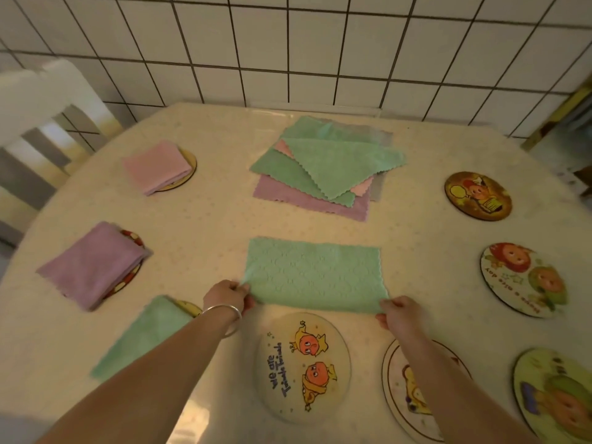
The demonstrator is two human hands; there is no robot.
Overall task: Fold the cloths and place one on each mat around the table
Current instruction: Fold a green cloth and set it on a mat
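Head view: left hand (224, 294) and right hand (400, 310) each pinch a near corner of the green cloth (315, 274), above a mat (302, 366) reading "we are Twinkle Twinkle".

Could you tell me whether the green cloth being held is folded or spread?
Folded once, seemingly: the green cloth lies as a half-size rectangle, near corners pinched.

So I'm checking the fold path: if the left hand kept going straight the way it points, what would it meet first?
The left hand points away over the green cloth it pinches; beyond that, probably the pile of unfolded cloths.
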